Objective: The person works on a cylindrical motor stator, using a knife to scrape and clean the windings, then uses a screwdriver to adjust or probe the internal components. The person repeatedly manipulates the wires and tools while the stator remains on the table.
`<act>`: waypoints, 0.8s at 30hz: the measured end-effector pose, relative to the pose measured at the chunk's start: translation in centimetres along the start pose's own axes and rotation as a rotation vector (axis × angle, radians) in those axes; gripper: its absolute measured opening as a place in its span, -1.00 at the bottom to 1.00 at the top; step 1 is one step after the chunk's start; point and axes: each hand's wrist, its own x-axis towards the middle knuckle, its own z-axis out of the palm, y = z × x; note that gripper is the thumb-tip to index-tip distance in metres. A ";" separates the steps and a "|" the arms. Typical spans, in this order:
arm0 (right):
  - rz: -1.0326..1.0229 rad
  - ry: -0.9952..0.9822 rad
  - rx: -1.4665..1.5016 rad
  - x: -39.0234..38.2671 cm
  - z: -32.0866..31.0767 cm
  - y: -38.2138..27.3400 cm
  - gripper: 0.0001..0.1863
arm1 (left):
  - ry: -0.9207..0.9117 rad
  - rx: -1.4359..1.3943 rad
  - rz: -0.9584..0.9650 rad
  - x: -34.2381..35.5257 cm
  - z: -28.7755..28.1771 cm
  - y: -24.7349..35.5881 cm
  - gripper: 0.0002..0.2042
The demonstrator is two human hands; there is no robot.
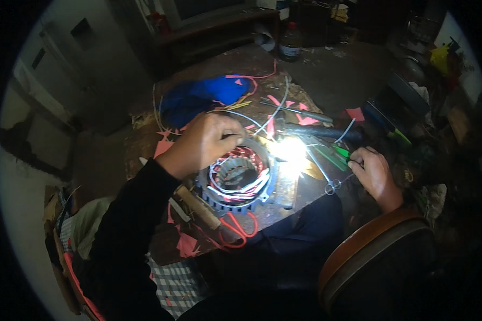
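A motor stator (pixel 203 202) with a finned grey housing stands on the table, copper windings and white and red sleeved leads packed around its open bore. My left hand (pixel 211 140) rests over the far left part of its rim, fingers pinched at the windings; whatever is between them is hidden. Out to the right, my right hand (pixel 374 174) is closed around a green-handled tool (pixel 341 152), whose working end is unclear. A thin line runs from near that hand toward ring-handled forceps (pixel 332 186). Red leads (pixel 240 235) loop from the stator's near side.
A glaring light (pixel 292 150) sits right of the stator. Beyond lie a dark hammer-like tool (pixel 318 130), pink paper scraps (pixel 187 245) and blue cloth (pixel 211 93). A wooden block (pixel 198 207) touches the stator's left side. A bottle (pixel 290 43) stands behind the table.
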 end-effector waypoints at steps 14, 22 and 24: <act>-0.713 -0.563 0.523 -6.6 11.6 -18.6 -0.67 | 0.110 0.120 -0.032 -1.3 0.3 0.8 -0.91; -0.616 -0.307 -0.086 -5.6 17.7 -24.6 -0.63 | 0.025 -0.231 0.010 -1.7 1.1 1.5 -0.95; -0.569 -0.336 -0.031 -6.0 18.1 -24.2 -0.62 | 0.002 -0.264 -0.047 -1.7 1.5 1.3 -0.96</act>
